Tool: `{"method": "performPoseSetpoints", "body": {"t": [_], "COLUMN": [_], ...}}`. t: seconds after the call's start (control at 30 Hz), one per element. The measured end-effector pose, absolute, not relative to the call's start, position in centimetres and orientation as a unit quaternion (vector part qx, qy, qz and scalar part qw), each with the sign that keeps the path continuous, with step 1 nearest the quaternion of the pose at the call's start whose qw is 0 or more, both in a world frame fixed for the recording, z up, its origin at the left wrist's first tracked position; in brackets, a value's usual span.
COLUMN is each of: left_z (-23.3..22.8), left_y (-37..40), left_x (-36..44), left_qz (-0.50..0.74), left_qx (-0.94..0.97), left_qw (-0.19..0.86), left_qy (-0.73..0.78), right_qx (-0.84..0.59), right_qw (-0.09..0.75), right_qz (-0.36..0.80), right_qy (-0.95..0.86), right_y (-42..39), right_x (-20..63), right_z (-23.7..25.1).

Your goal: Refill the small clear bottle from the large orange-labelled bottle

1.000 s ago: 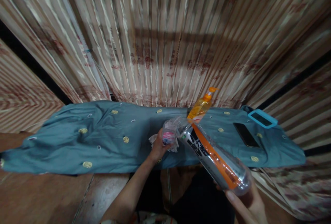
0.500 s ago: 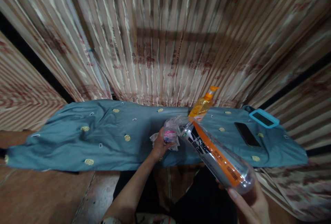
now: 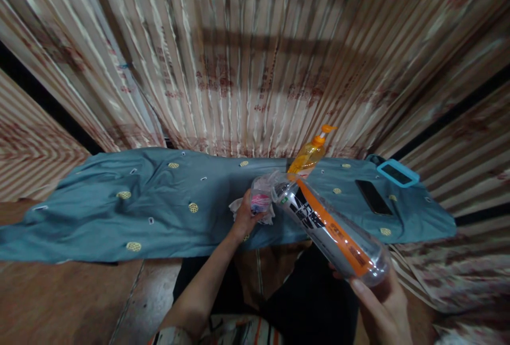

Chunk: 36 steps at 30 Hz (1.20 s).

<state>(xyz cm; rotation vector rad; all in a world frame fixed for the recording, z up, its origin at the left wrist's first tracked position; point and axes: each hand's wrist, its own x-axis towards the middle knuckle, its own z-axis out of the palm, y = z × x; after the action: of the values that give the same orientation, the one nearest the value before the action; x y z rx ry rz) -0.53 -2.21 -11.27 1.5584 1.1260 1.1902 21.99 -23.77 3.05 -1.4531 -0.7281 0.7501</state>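
While the right hand (image 3: 378,308) kept its closed grip on the bottle (image 3: 329,230), the left hand (image 3: 244,217) stayed clamped on crumpled wrapping (image 3: 261,201) at its mouth; little had changed.

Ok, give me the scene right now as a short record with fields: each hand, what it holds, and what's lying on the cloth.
left hand: grips a crumpled wrapper at the bottle mouth
right hand: holds the bottle by its base, tilted, mouth away from the person
cloth: blue, spread flat, dotted
pump bottle: orange, upright on the cloth behind the bottle
phone: dark, flat on the cloth, right
case: blue-rimmed, far right
backdrop: striped curtain
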Motion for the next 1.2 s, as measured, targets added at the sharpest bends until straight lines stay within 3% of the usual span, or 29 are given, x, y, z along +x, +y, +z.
{"method": "performPoseSetpoints", "body": {"t": [0.27,0.67,1.2], "left_z": [-11.7,-11.6,-11.2], "left_y": [-2.1,-2.3,-2.5], "left_x": [-0.5,-0.4,-0.4], "left_qz": [0.476,0.485,0.482], "left_qx": [0.622,0.628,0.611], "left_qw": [0.425,0.406,0.42], "left_qy": [0.454,0.454,0.467], "right_qx": [-0.615,-0.652,-0.631], "right_qw": [0.627,0.629,0.66], "right_qz": [0.304,0.316,0.317], "right_qy": [-0.37,-0.282,-0.256], "right_y": [-24.2,-23.7,-23.6], "right_x": [24.9,19.7,20.5], "right_z": [0.2,5.3,3.3]}}
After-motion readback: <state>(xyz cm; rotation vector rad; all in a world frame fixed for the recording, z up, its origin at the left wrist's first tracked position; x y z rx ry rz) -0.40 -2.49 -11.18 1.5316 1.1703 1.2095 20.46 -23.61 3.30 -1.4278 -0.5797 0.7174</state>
